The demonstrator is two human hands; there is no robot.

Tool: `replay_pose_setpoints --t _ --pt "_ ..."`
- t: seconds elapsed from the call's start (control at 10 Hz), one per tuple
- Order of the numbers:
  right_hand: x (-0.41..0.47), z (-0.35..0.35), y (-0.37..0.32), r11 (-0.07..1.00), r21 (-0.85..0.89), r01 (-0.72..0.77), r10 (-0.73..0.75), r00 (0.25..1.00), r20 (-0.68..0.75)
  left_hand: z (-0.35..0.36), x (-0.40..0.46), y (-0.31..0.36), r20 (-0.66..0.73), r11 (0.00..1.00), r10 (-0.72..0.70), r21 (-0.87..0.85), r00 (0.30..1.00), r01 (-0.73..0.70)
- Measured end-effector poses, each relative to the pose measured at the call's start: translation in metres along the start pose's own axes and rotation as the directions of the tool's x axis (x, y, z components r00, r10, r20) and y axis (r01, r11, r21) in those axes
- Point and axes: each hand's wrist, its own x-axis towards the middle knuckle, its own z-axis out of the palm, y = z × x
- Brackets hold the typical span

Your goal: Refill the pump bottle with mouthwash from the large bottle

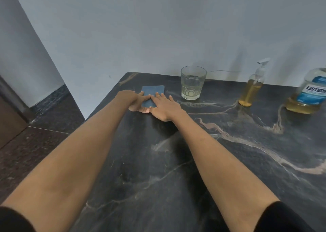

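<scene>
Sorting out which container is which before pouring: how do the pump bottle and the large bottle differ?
The pump bottle is slim and tall with a white pump head; the large bottle is broad and runs out of view at the right edge. The pump bottle has no label; the large bottle carries a blue-and-white one. Both are clear plastic, hold yellowish liquid, and stand upright on the dark marble table, untouched by either hand.

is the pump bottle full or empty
Partly full: yellow liquid fills the upright pump bottle to about its shoulder, with the pump head on.
</scene>
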Motion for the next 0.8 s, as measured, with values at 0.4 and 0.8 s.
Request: replay_pose_setpoints --t 0.4,0.8 --pt "0.039 -0.001 0.006 1.000 0.013 0.006 -0.006 0.999 -0.051 -0.014 0.038 -0.023 0.004 0.995 0.024 -0.095 1.000 -0.024" --pt "0.024 0.018 0.001 0.993 0.098 0.058 -0.008 0.893 -0.450 0.016 0.030 -0.015 -0.407 0.868 -0.061 -0.472 0.911 -0.153"
